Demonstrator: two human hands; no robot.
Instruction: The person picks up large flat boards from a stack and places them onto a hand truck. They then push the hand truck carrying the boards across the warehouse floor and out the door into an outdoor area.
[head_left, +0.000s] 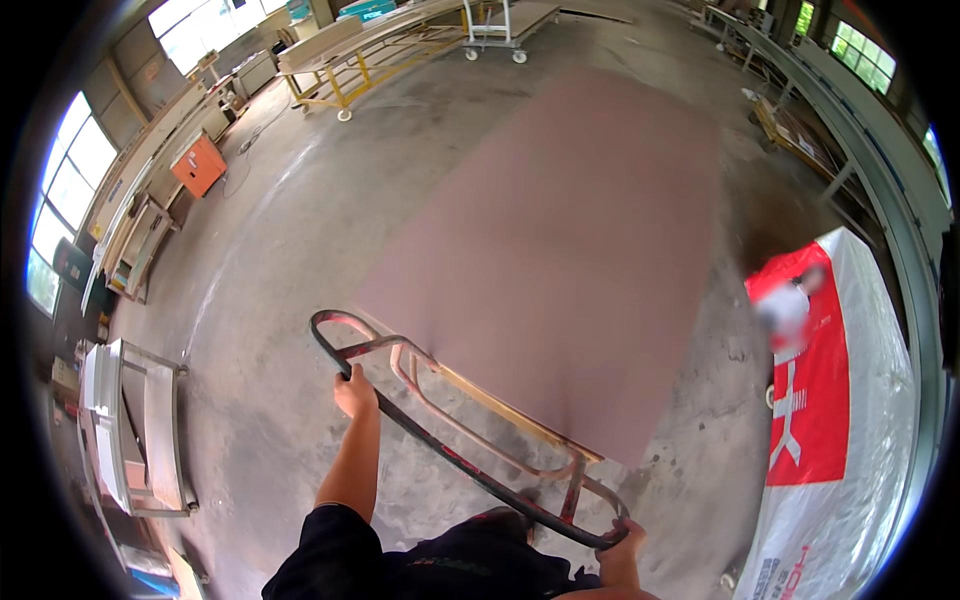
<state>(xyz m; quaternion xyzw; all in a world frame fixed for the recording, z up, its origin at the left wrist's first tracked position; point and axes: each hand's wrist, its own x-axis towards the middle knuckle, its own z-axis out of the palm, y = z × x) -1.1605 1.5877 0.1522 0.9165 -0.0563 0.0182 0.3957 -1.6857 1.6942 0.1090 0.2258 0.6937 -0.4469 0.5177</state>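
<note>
Right hand (pixel 620 550): clenched on the handle bar's (pixel 450 455) near end.
Left hand (pixel 355 392): wrapped round the bar's far bend.
Cart (pixel 480 400): just ahead of both hands, bearing the brown board (pixel 560 250).
Advice: push evenly, keeping the board square.
Right of cart: red-and-white wrapped bundle (pixel 830 400).
Beyond: yellow-framed trolley (pixel 350 60).

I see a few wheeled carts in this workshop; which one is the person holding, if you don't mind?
The cart in front carrying the large brown board; both hands, left hand and right hand, grip its handle bar. The yellow-framed cart and grey trolley stand far off.
</note>
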